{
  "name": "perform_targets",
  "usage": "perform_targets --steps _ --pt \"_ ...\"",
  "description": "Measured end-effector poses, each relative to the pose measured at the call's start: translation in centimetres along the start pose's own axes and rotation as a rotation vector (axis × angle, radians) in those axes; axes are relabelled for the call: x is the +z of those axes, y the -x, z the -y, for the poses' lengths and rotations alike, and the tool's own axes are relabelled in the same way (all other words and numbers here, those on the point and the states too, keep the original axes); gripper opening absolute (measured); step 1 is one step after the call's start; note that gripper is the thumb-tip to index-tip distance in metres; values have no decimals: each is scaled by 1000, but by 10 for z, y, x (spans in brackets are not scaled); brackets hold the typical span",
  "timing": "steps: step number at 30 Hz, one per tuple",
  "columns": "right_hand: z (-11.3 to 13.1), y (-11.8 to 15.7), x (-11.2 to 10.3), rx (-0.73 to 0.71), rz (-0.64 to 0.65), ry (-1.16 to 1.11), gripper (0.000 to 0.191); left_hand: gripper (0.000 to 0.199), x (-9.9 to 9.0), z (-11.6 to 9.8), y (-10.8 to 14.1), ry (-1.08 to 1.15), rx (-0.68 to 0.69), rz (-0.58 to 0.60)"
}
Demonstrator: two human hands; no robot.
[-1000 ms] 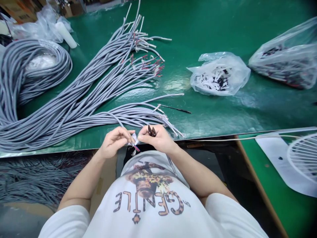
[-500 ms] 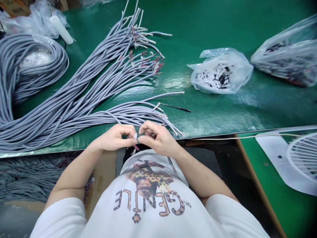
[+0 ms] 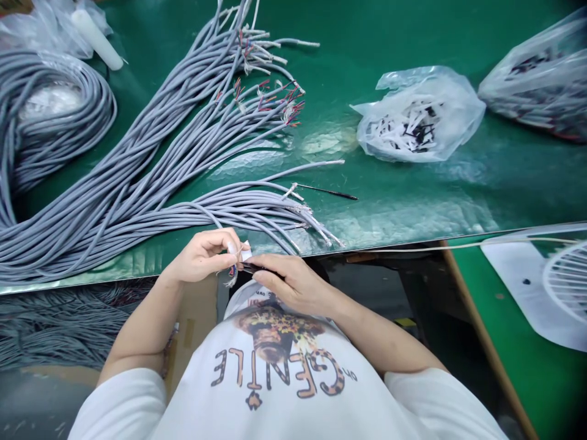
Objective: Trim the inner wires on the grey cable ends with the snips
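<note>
My left hand (image 3: 211,253) is closed in a pinch on a stripped cable end (image 3: 232,272), whose thin coloured wires and pale strands hang below the fingertips. A small white piece (image 3: 246,250) stands up beside the fingertips. My right hand (image 3: 293,282) comes in from the right, closed round a slim dark tool (image 3: 251,267). The tool's tip points left and reaches the wires; its exact kind is mostly hidden by the fingers. Both hands are at the table's front edge, just above the shirt.
Long grey cables (image 3: 151,153) lie in bundles across the green table (image 3: 413,201), stripped ends to the right. A thin black-handled tool (image 3: 328,192) lies near them. Plastic bags (image 3: 422,116) of small black and white pieces sit at right. A white fan (image 3: 568,275) stands lower right.
My right hand has opened out from its pinch, turned flatter and brought the dark tool to the wires. My left hand has shifted slightly left. The view has tilted a little.
</note>
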State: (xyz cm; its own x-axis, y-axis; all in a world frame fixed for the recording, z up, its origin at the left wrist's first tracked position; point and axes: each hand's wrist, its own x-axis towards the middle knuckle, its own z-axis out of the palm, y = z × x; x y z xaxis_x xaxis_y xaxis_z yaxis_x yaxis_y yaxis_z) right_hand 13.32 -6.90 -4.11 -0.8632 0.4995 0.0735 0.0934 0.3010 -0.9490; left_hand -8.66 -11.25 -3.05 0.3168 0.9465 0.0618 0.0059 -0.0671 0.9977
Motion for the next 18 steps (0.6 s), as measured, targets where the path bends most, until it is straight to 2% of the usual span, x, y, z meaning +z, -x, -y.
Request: perform_targets --steps 18 --pt "6 -6 -8 76 66 20 30 16 4 -4 -8 -122 -38 55"
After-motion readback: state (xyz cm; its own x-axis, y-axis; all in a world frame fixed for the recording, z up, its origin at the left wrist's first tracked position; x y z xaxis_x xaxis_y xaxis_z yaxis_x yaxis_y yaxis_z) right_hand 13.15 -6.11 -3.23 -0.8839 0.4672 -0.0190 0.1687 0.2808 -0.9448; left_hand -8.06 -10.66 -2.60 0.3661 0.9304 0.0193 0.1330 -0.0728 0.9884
